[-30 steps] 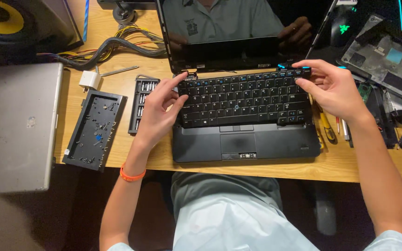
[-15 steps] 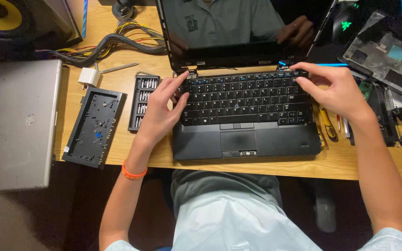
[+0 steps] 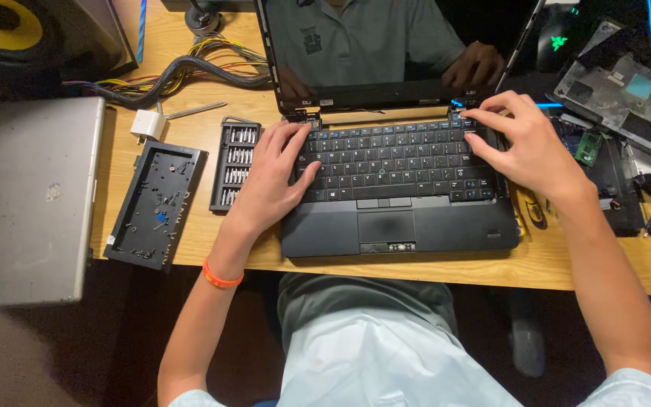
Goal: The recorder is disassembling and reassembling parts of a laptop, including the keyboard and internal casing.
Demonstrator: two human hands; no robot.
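A black laptop [image 3: 397,230] stands open on the wooden desk [image 3: 190,226], its dark screen [image 3: 386,45] reflecting me. My left hand [image 3: 269,181] lies on the left end of the keyboard [image 3: 393,162], fingers spread, fingertips at its upper left corner near the hinge. My right hand [image 3: 521,143] rests on the keyboard's right end, fingers curled over its upper right corner. Neither hand holds a tool. An orange band [image 3: 220,277] circles my left wrist.
Left of the laptop lie a screwdriver bit set [image 3: 233,162] and a black tray with small screws [image 3: 156,203]. A closed silver laptop [image 3: 24,196] sits far left, a speaker [image 3: 32,30] and cables [image 3: 182,64] behind. Dismantled laptop parts [image 3: 627,83] crowd the right side.
Both hands stay on the keyboard's ends with only slight finger shifts. The view has drifted a little.
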